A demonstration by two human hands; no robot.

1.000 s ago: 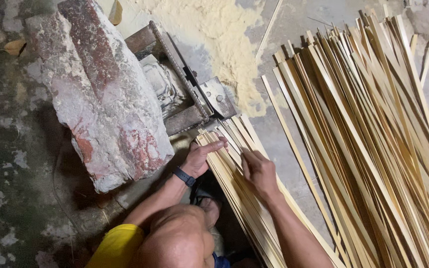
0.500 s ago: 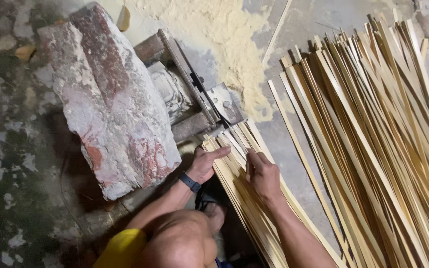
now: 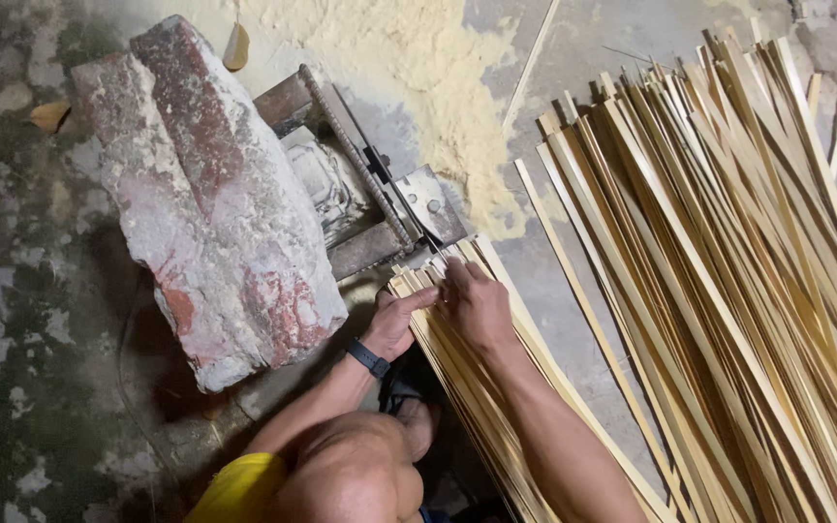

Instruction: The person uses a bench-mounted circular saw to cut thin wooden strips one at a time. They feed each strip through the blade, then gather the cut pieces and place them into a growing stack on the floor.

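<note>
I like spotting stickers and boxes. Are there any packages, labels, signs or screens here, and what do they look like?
None: no package, label, sign or screen shows.
Nearest to a screen: a dark wristband on the left wrist; its face is hidden.
Left hand and right hand rest on a bundle of pale strips.
A big reddish-white stone block lies beside them.
</note>
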